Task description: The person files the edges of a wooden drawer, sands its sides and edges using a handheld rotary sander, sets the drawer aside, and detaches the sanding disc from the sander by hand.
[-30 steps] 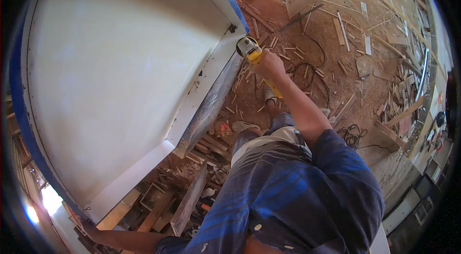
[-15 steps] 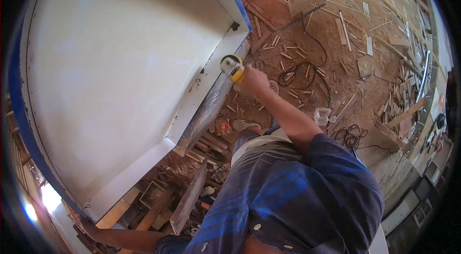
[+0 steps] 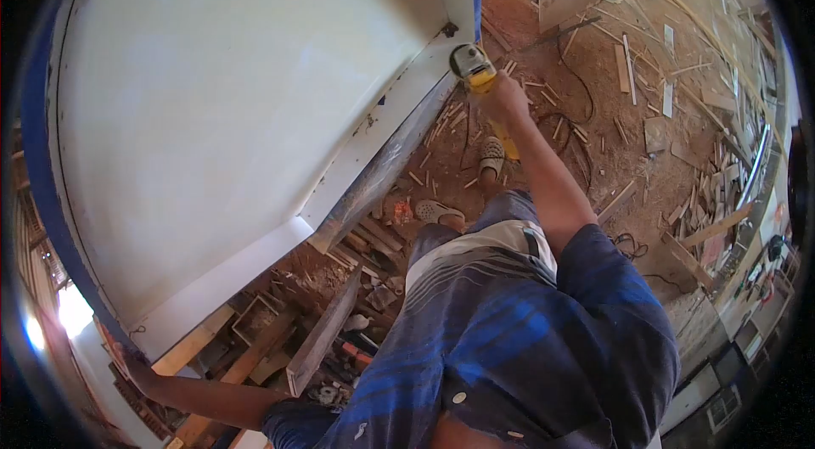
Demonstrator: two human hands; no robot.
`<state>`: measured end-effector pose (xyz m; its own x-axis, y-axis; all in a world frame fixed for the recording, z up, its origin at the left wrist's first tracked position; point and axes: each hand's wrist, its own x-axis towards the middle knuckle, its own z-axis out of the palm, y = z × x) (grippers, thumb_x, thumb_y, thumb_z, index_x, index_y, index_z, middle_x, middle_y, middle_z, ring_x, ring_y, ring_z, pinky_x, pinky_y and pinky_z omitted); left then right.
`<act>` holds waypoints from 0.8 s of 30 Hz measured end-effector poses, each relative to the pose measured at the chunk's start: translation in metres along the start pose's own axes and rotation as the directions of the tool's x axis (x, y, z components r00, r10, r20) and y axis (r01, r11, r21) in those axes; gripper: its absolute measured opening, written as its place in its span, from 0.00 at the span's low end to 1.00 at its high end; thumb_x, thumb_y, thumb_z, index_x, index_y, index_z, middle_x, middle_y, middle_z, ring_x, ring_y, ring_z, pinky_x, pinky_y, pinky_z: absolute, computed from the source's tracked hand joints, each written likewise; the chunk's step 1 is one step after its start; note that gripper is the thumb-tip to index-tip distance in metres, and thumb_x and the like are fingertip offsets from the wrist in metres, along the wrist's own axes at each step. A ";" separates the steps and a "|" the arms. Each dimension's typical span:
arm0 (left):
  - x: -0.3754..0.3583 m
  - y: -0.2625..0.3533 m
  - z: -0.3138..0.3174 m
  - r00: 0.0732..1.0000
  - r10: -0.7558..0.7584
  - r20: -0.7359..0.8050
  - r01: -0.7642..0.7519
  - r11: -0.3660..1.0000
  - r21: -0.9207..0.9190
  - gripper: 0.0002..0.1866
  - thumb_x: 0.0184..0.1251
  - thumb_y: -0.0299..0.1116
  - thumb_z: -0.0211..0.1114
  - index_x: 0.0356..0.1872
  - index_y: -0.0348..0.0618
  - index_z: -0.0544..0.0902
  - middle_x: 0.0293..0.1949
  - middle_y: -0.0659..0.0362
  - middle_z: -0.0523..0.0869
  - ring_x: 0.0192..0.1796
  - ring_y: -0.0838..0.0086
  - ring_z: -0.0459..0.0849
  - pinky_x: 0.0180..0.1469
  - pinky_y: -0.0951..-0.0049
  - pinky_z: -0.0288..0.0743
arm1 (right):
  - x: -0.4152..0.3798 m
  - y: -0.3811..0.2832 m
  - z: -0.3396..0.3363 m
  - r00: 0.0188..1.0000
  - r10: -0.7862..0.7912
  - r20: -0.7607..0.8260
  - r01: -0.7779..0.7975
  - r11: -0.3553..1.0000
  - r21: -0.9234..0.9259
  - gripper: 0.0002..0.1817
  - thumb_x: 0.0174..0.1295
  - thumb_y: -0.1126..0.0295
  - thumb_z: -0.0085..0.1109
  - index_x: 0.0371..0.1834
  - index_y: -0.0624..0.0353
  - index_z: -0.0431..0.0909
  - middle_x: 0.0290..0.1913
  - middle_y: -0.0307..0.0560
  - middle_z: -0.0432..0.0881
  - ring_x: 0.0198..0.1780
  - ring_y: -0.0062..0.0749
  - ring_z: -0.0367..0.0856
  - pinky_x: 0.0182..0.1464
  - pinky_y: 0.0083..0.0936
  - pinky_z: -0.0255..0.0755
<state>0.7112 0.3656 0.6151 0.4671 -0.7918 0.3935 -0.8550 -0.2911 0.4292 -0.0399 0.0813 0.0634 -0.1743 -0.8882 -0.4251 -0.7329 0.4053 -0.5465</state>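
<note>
His right hand grips the yellow grinder against the white cabinet's edge, upper centre; most of that edge probably remains.

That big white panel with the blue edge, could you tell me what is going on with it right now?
A person is leaning over the large white panel. Their right hand grips a yellow power grinder with its head at the panel's edge, close to the far corner. Their left hand rests on the panel's near edge, at the opposite end. Wood offcuts and a black cable litter the dirt floor below.
</note>
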 end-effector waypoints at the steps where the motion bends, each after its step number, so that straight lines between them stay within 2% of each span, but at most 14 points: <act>1: 0.001 0.001 0.002 1.000 0.014 0.002 -0.014 1.000 0.012 0.52 0.67 0.46 0.79 0.86 0.37 0.62 0.83 0.44 0.67 0.83 0.56 0.65 0.85 0.57 0.54 | 0.001 0.002 -0.004 1.000 -0.014 -0.010 0.014 1.000 -0.004 0.34 0.57 0.45 0.78 0.53 0.63 0.78 0.48 0.62 0.91 0.55 0.60 0.90 0.56 0.50 0.84; 2: 0.003 0.003 0.004 1.000 0.030 -0.003 -0.030 0.999 0.024 0.52 0.67 0.46 0.79 0.86 0.36 0.62 0.83 0.44 0.67 0.83 0.56 0.65 0.85 0.57 0.55 | 0.004 0.010 0.005 0.999 -0.006 -0.040 0.008 0.999 0.048 0.36 0.55 0.44 0.79 0.54 0.63 0.78 0.48 0.63 0.91 0.55 0.62 0.90 0.57 0.50 0.83; 5: 0.002 0.004 0.003 0.998 0.058 0.017 -0.059 0.997 0.055 0.52 0.67 0.47 0.79 0.86 0.36 0.62 0.83 0.44 0.67 0.83 0.56 0.65 0.85 0.57 0.55 | -0.009 0.014 0.025 0.998 0.026 -0.050 -0.020 0.994 0.108 0.32 0.56 0.50 0.77 0.56 0.62 0.82 0.50 0.62 0.91 0.55 0.58 0.90 0.58 0.48 0.82; 8: 0.005 0.007 0.003 0.995 0.091 0.041 -0.094 0.993 0.076 0.52 0.66 0.47 0.79 0.86 0.36 0.62 0.83 0.44 0.67 0.83 0.56 0.66 0.84 0.57 0.55 | -0.040 -0.009 0.043 0.999 0.035 0.002 -0.035 0.999 0.012 0.33 0.55 0.50 0.77 0.56 0.62 0.79 0.51 0.64 0.91 0.55 0.60 0.90 0.58 0.49 0.83; 13: 0.003 0.018 0.004 0.983 0.155 0.099 -0.166 0.979 0.119 0.52 0.66 0.47 0.79 0.85 0.36 0.63 0.83 0.44 0.67 0.83 0.56 0.66 0.84 0.57 0.56 | -0.092 -0.050 0.097 0.998 -0.009 0.065 0.005 0.998 0.060 0.36 0.53 0.50 0.78 0.57 0.62 0.76 0.49 0.65 0.90 0.54 0.62 0.89 0.57 0.51 0.83; 17: -0.001 0.040 0.014 0.949 0.233 0.214 -0.269 0.950 0.157 0.52 0.66 0.48 0.80 0.85 0.36 0.63 0.83 0.44 0.67 0.83 0.57 0.66 0.84 0.57 0.57 | -0.136 -0.070 0.145 0.994 -0.078 0.078 0.072 0.994 0.084 0.34 0.54 0.49 0.77 0.54 0.62 0.75 0.47 0.65 0.90 0.52 0.63 0.90 0.56 0.53 0.83; 21: -0.002 0.069 0.034 0.869 0.312 0.384 -0.397 0.902 0.167 0.52 0.66 0.48 0.80 0.85 0.36 0.63 0.83 0.44 0.67 0.83 0.57 0.66 0.84 0.57 0.57 | -0.176 -0.092 0.190 0.982 -0.137 0.129 0.129 0.989 0.075 0.30 0.57 0.49 0.73 0.52 0.60 0.74 0.45 0.64 0.90 0.49 0.63 0.90 0.54 0.55 0.83; 24: 0.000 0.066 0.041 0.857 0.339 0.387 -0.419 0.897 0.142 0.51 0.65 0.47 0.78 0.85 0.37 0.64 0.83 0.45 0.68 0.82 0.56 0.68 0.83 0.56 0.59 | -0.204 -0.106 0.211 0.957 -0.184 0.222 0.172 0.982 0.075 0.32 0.54 0.50 0.74 0.53 0.60 0.74 0.47 0.63 0.90 0.52 0.61 0.90 0.56 0.53 0.84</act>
<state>0.6457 0.3246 0.6094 0.0231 -0.9854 0.1686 -0.9945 -0.0055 0.1042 0.2122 0.2654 0.0556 0.1142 -0.8772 -0.4663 -0.7001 0.2619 -0.6642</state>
